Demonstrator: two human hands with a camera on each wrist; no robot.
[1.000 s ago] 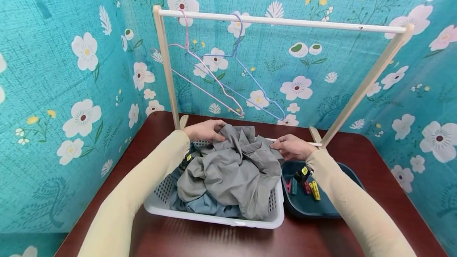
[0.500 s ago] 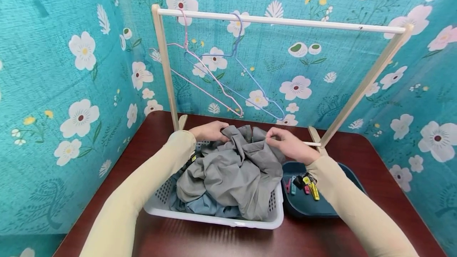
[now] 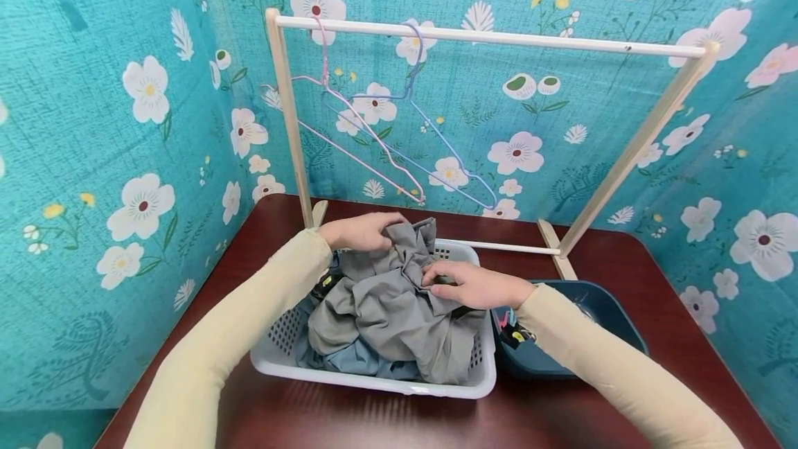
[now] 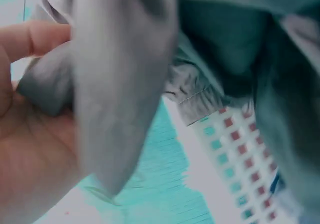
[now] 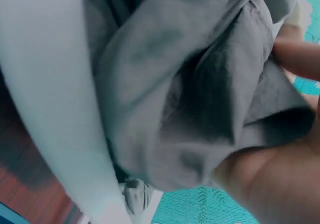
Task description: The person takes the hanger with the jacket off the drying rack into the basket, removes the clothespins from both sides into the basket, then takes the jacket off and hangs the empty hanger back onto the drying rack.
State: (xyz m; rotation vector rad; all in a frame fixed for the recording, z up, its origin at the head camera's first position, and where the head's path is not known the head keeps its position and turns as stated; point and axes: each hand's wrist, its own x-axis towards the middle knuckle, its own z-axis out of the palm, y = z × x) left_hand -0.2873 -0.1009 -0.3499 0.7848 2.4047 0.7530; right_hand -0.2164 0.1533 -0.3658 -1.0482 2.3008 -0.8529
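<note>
A crumpled grey garment point(image 3: 389, 317) fills most of a white perforated basket point(image 3: 374, 385), with bluish cloth point(image 3: 358, 357) underneath it. At the far left of the pile, my left hand point(image 3: 359, 232) grips a fold of the garment. The left wrist view shows grey fabric between thumb and palm, and a gathered cuff point(image 4: 200, 104) hanging by the basket wall. My right hand point(image 3: 476, 285), over the basket's right half, pinches another fold with curled fingers. In the right wrist view, fabric passes between the thumb and fingers point(image 5: 300, 59) of that hand.
Behind the basket stands a rack with a white rail point(image 3: 530, 39), holding a pink hanger point(image 3: 374, 131) and a blue hanger point(image 3: 436, 134). A dark blue tray point(image 3: 614, 310) with small clips is on the right, partly under my right forearm. Floral cloth covers the walls.
My right hand has gone from the garment's right edge, first up, then left and inward, taking fabric toward the left hand. The basket's back right rim now shows. My left hand has barely moved.
</note>
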